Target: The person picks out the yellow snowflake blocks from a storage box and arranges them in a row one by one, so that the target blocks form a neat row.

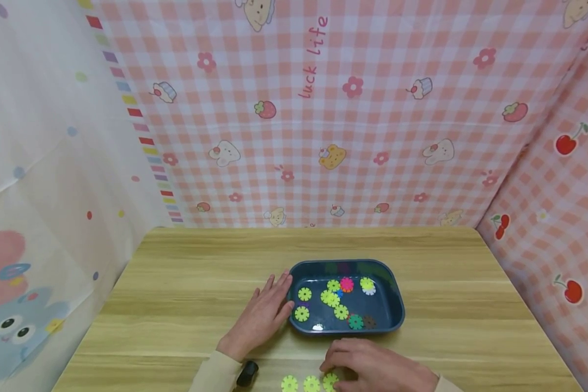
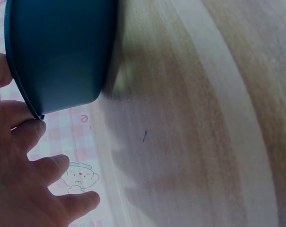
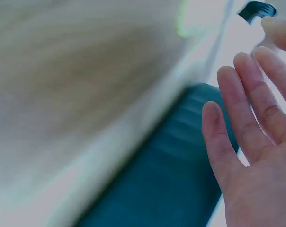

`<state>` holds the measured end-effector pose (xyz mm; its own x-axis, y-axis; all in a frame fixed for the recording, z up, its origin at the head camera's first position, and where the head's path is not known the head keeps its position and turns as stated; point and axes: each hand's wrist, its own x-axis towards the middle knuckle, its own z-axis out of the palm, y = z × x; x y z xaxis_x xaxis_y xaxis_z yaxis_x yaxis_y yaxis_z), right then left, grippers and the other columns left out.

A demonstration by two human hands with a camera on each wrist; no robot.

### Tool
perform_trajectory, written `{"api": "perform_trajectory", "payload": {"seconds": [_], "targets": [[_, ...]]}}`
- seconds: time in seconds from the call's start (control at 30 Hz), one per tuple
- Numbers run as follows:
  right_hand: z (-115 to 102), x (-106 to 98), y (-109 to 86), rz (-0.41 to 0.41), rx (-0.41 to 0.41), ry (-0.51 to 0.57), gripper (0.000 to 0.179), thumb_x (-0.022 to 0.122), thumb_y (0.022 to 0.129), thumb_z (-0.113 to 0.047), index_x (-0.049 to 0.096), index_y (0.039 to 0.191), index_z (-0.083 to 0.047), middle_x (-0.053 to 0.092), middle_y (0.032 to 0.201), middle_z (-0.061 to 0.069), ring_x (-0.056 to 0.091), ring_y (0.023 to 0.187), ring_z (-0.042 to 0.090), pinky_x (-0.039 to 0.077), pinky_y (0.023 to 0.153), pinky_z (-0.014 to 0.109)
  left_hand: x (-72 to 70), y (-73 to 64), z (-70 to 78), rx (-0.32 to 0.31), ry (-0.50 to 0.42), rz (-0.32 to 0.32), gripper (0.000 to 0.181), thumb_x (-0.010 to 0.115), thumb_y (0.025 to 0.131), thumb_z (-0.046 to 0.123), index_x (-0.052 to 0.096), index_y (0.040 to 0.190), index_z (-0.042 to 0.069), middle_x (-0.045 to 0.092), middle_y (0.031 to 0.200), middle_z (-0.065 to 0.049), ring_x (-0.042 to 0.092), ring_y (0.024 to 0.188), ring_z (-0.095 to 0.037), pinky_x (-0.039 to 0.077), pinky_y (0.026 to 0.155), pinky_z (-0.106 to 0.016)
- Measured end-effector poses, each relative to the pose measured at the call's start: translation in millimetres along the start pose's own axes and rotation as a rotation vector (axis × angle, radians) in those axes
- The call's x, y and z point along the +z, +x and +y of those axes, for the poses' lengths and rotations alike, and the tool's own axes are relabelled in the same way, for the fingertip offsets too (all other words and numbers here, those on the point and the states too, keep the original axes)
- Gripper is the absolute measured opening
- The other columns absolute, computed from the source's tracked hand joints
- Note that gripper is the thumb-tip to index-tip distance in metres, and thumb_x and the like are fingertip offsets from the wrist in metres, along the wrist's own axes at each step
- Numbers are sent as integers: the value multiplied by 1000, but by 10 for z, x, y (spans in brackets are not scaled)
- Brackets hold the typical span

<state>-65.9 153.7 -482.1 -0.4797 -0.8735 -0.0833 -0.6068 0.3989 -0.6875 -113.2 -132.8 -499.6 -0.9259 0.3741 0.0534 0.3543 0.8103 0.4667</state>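
Note:
A dark blue tray (image 1: 396,305) stands on the table, with several notched flower-shaped plastic discs inside, mostly yellow-green (image 1: 341,312), plus a pink disc (image 1: 347,284), a green disc (image 1: 355,322) and others. My left hand (image 1: 261,317) touches the tray's left end with its fingertips at the rim, fingers extended, as the left wrist view also shows. In front of the tray, yellow-green discs (image 1: 311,384) lie in a row. Over the rightmost one hovers my right hand (image 1: 372,367), fingers loosely bent. The right wrist view shows its fingers (image 3: 237,113) apart from the tray, with nothing visible in them.
A small black object (image 1: 247,374) is beside the left wrist. The wooden table (image 1: 201,272) ends at a pink checked cloth (image 1: 294,179) at the back, with more cloth hanging on both sides.

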Motion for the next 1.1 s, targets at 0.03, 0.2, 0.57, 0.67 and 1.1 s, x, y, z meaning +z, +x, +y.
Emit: {"api": "perform_trajectory", "payload": {"seconds": [0.03, 0.2, 0.57, 0.67, 1.1], "targets": [[-27, -27, -2, 18, -15, -10, 29, 63, 104, -38, 68, 131, -28, 66, 117, -19, 58, 102, -1, 55, 90, 22, 0, 0, 1, -1, -1, -1, 59, 48, 111, 35, 34, 163, 10, 26, 170, -5, 23, 155, -39, 26, 119, -69], [-138, -200, 11, 159, -109, -148, 23, 68, 103, -28, 72, 125, -22, 71, 119, -14, 64, 106, 1, 57, 94, 29, -4, -3, -3, -2, -9, -8, 59, 47, 111, 35, 34, 163, 11, 25, 171, -4, 23, 155, -38, 25, 119, -69], [-85, -612, 126, 376, -149, -261, 18, 75, 98, -22, 76, 115, -17, 74, 112, -9, 69, 102, 6, 61, 88, 31, -11, -4, -3, -1, -12, -13, 60, 47, 111, 37, 33, 163, 12, 24, 171, -3, 23, 155, -39, 25, 119, -69], [-39, -703, 164, 377, -121, -267, 20, 75, 97, -23, 75, 116, -16, 75, 111, -8, 70, 102, 8, 61, 88, 32, -15, -7, 1, 0, -11, -12, 60, 46, 111, 38, 33, 163, 12, 24, 171, -4, 22, 155, -39, 25, 119, -69], [131, -1019, 356, 291, -23, -213, 25, 74, 98, -21, 74, 121, -11, 74, 117, -2, 69, 106, 9, 61, 88, 32, -16, 4, 1, -14, -12, -29, 61, 45, 111, 39, 31, 164, 13, 22, 171, -3, 21, 156, -37, 24, 119, -69]]}}
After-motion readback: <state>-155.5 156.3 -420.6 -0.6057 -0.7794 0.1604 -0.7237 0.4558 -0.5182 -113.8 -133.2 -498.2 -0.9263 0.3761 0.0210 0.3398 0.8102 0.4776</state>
